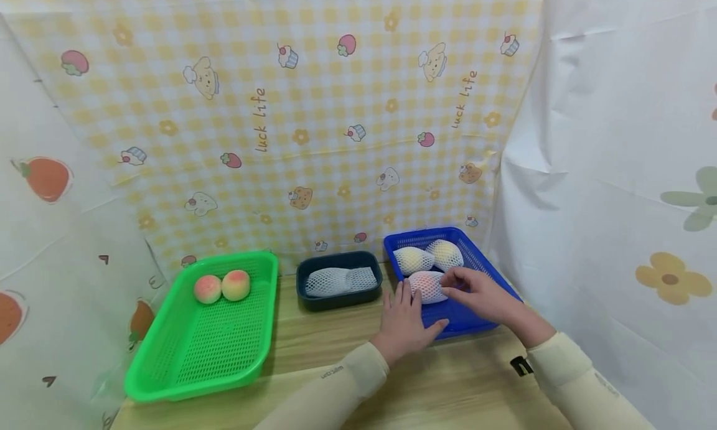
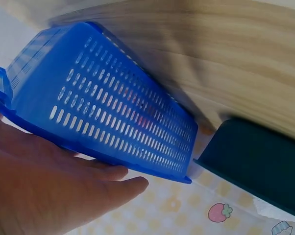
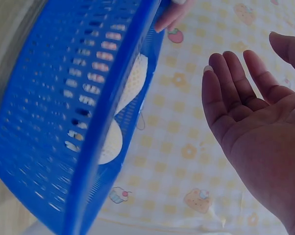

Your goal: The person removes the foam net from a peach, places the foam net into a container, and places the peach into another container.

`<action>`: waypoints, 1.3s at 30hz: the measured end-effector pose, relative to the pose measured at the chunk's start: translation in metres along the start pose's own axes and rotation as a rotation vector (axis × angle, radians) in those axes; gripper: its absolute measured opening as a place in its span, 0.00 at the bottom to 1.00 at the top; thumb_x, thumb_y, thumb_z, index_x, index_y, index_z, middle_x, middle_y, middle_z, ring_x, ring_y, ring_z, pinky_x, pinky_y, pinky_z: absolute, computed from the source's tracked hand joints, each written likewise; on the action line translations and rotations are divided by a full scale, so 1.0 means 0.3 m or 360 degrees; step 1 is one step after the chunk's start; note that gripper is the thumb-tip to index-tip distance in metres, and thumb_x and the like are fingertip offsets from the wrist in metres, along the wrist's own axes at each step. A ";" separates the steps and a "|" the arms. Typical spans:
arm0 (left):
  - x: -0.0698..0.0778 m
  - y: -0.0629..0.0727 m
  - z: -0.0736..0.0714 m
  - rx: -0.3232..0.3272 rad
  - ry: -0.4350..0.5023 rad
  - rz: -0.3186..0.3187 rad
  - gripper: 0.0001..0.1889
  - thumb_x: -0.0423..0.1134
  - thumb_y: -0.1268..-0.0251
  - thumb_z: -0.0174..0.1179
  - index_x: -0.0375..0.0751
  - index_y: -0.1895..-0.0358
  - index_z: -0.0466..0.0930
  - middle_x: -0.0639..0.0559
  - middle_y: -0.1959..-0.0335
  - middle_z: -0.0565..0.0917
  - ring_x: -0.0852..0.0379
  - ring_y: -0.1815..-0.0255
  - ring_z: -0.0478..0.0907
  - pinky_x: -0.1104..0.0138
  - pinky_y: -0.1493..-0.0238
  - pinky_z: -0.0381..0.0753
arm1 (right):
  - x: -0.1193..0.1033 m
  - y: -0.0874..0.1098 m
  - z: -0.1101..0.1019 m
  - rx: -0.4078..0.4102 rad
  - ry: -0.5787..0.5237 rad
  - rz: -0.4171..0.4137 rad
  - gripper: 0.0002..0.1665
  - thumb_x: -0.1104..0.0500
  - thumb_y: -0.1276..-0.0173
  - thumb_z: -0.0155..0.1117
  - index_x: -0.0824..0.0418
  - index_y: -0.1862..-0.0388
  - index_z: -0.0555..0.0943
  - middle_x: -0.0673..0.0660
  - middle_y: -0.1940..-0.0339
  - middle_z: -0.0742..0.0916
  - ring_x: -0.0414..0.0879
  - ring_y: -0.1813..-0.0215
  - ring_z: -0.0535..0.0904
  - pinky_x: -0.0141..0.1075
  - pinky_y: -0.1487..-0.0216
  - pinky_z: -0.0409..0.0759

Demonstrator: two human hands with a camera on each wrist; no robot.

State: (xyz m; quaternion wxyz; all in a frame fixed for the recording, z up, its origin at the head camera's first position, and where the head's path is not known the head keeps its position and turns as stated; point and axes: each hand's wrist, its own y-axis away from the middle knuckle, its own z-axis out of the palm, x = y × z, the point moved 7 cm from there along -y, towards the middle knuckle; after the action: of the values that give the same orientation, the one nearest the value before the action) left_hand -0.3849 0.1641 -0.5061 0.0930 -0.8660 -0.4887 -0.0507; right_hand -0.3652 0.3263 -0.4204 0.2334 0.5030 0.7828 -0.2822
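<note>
In the head view a blue basket (image 1: 462, 315) holds a peach in a white foam net (image 1: 428, 287), with two pale yellow fruits in foam nets (image 1: 413, 260) behind it. My left hand (image 1: 404, 323) reaches over the basket's left rim, fingers extended and fingertips right at the netted peach's left end. From the left wrist, its thumb and fingers (image 2: 106, 191) show beside the rim, holding nothing visible. My right hand (image 1: 478, 296) hovers over the basket at the peach's right end. The right wrist view shows its palm empty, with the fingers (image 3: 231, 83) loosely bent.
Left of the basket stands a dark green tray (image 1: 338, 302) with white foam nets (image 1: 338, 282) in it. Farther left, a bright green basket (image 1: 224, 336) contains two bare peaches (image 1: 236, 285). A checked cloth (image 1: 313, 119) hangs behind the wooden table (image 1: 313, 349).
</note>
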 end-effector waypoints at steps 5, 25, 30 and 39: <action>0.001 0.007 0.000 -0.0016 0.0007 -0.0006 0.56 0.84 0.23 0.34 0.43 0.10 0.59 0.39 0.08 0.50 0.41 0.08 0.46 0.38 0.13 0.50 | -0.007 -0.072 -0.010 -0.0107 0.0113 -0.0003 0.11 0.52 0.14 0.66 0.56 0.43 0.85 0.47 0.50 0.88 0.44 0.47 0.85 0.45 0.43 0.86; -0.001 0.005 0.008 -0.0054 0.0051 -0.0048 0.55 0.84 0.24 0.35 0.44 0.11 0.60 0.41 0.08 0.50 0.43 0.07 0.45 0.40 0.14 0.55 | 0.156 -0.374 0.151 -0.0760 0.1108 -0.0012 0.38 0.48 0.28 0.82 0.65 0.28 0.78 0.66 0.37 0.84 0.63 0.35 0.83 0.58 0.35 0.83; -0.001 0.003 0.015 -0.0066 0.0080 -0.0058 0.54 0.83 0.23 0.37 0.44 0.11 0.60 0.42 0.08 0.49 0.44 0.07 0.44 0.40 0.14 0.55 | 0.180 -0.385 0.197 -0.0768 0.1184 -0.0044 0.45 0.46 0.33 0.86 0.64 0.26 0.78 0.67 0.35 0.84 0.66 0.32 0.82 0.61 0.33 0.82; -0.006 -0.002 0.014 -0.0058 0.0059 -0.0051 0.56 0.85 0.25 0.32 0.45 0.10 0.59 0.42 0.07 0.49 0.45 0.07 0.43 0.41 0.14 0.56 | 0.196 -0.409 0.249 -0.0824 0.1104 0.0056 0.51 0.49 0.40 0.90 0.67 0.26 0.75 0.74 0.29 0.80 0.70 0.27 0.78 0.64 0.26 0.76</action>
State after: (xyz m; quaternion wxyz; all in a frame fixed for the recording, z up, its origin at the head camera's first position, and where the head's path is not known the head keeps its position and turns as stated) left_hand -0.3862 0.1637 -0.5104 0.0853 -0.8585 -0.4998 -0.0772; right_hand -0.4945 0.2732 -0.4878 0.0798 0.5062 0.8512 0.1135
